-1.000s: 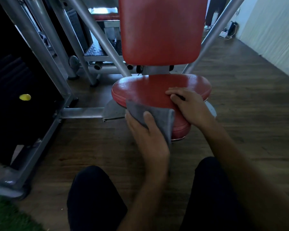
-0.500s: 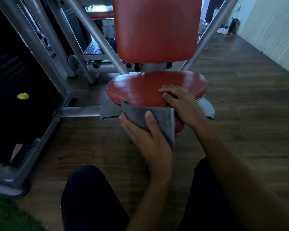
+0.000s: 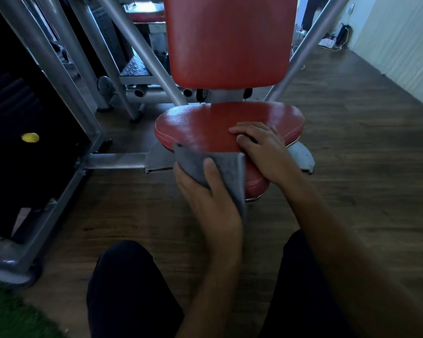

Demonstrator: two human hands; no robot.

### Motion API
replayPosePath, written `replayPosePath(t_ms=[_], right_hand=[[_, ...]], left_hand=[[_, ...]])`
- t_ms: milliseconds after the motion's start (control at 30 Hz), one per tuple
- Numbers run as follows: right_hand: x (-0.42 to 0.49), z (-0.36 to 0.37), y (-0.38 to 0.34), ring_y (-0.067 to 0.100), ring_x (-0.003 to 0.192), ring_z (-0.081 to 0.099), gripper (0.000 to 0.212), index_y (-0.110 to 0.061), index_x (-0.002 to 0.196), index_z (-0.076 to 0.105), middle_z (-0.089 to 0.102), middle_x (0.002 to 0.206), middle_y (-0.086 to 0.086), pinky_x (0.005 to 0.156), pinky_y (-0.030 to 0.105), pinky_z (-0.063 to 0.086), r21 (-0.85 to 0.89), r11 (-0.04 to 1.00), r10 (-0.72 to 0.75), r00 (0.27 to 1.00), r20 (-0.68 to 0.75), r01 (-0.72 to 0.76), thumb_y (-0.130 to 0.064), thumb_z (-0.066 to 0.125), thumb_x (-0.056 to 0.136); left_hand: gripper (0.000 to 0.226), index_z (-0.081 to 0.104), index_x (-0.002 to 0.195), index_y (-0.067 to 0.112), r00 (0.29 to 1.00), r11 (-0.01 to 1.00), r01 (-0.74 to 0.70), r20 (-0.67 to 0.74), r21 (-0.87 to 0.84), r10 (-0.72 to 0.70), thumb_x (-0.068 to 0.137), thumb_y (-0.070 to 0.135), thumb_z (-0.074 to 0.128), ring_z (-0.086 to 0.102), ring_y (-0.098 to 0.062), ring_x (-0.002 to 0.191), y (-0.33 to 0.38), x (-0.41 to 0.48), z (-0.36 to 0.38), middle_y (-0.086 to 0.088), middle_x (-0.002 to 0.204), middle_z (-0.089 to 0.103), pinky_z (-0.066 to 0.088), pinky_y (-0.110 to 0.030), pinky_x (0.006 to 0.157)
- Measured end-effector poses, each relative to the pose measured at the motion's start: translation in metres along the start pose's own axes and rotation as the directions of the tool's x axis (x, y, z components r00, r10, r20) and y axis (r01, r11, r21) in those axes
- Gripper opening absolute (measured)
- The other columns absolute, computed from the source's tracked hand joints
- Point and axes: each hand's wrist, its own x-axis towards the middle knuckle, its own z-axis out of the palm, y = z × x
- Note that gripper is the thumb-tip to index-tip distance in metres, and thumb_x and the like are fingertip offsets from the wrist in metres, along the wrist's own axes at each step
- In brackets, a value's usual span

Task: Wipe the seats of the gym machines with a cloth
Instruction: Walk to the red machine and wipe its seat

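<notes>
A red padded seat [image 3: 205,128] of a gym machine sits low in front of me, with a red backrest [image 3: 227,40] upright behind it. A grey cloth [image 3: 230,172] is pressed against the seat's front edge, held by my left hand [image 3: 205,198] with the thumb on top of it. My right hand [image 3: 259,147] rests flat on the seat's top right, fingers spread and bent, holding nothing. The cloth's lower corner hangs down past the seat's nose.
Grey steel frame bars [image 3: 142,52] rise on both sides of the backrest. A black weight stack with a yellow pin [image 3: 29,137] stands at left. My knees [image 3: 127,276] are at the bottom. Wooden floor [image 3: 352,154], green turf [image 3: 7,313], a white wall at right.
The view has shifted slightly, so the seat sits a little further left and higher. Both hands stay on the seat's front, with the cloth in the same grip.
</notes>
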Motion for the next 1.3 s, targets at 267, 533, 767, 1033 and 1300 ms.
replayPosePath(t_ms=[267, 533, 767, 1033, 1300], right_hand=[[0.000, -0.005, 0.000, 0.006, 0.124, 0.052, 0.025, -0.025, 0.117, 0.070, 0.062, 0.129, -0.008, 0.117, 0.043, 0.029, 0.103, 0.994, 0.023, 1.000, -0.015, -0.021, -0.019, 0.058, 0.096], [-0.005, -0.033, -0.006, -0.009, 0.097, 0.061, 0.020, -0.024, 0.103, 0.074, 0.068, 0.104, -0.023, 0.089, 0.016, 0.047, 0.365, 0.931, 0.118, 0.966, -0.231, -0.026, -0.015, 0.059, 0.094], [0.015, -0.024, -0.039, 0.010, 0.107, 0.060, 0.028, -0.033, 0.108, 0.072, 0.069, 0.112, -0.007, 0.102, 0.013, 0.038, 0.085, 0.993, 0.093, 0.992, -0.090, -0.085, -0.022, 0.048, 0.098], [-0.025, -0.002, -0.051, 0.017, 0.152, 0.009, 0.062, -0.039, 0.153, 0.023, 0.016, 0.165, -0.003, 0.122, 0.047, 0.007, -0.432, 0.900, 0.154, 0.967, 0.204, -0.052, -0.066, 0.023, 0.097], [-0.057, 0.016, -0.040, 0.020, 0.152, 0.008, 0.060, -0.036, 0.153, 0.028, 0.009, 0.165, -0.003, 0.123, 0.049, 0.017, 0.187, 0.915, 0.386, 0.910, -0.153, -0.357, -0.054, 0.045, 0.098]], left_hand=[[0.058, 0.028, 0.151, 0.014, 0.959, 0.856, -0.203, 0.272, 0.475, 0.076, 0.101, 0.042, 0.040, 0.027, -0.025, 0.145, 0.014, 0.056, -0.010, -0.009, 0.157, 0.031, 0.023, -0.047, 0.119], [0.065, 0.024, 0.150, 0.002, 0.733, 0.296, -0.647, 0.680, 0.703, -0.014, 0.103, 0.046, 0.021, 0.017, -0.036, 0.147, 0.039, 0.068, 0.032, -0.020, 0.159, 0.022, 0.012, -0.051, 0.120], [0.029, 0.071, 0.106, 0.016, 0.849, 0.898, -0.343, 0.500, 0.275, 0.171, 0.092, 0.023, 0.047, 0.063, -0.014, 0.093, 0.065, 0.110, 0.017, 0.000, 0.106, 0.070, 0.050, -0.032, 0.092], [0.031, 0.065, 0.123, 0.010, 0.840, 0.825, -0.349, 0.539, 0.445, 0.064, 0.095, 0.015, 0.050, 0.058, -0.023, 0.117, 0.032, 0.130, -0.003, -0.010, 0.124, 0.066, 0.039, -0.029, 0.104], [0.037, 0.061, 0.130, 0.016, 0.725, 0.607, -0.614, 0.665, 0.505, 0.179, 0.095, 0.023, 0.050, 0.051, -0.024, 0.126, 0.023, 0.119, 0.011, -0.007, 0.134, 0.060, 0.032, -0.051, 0.112]])
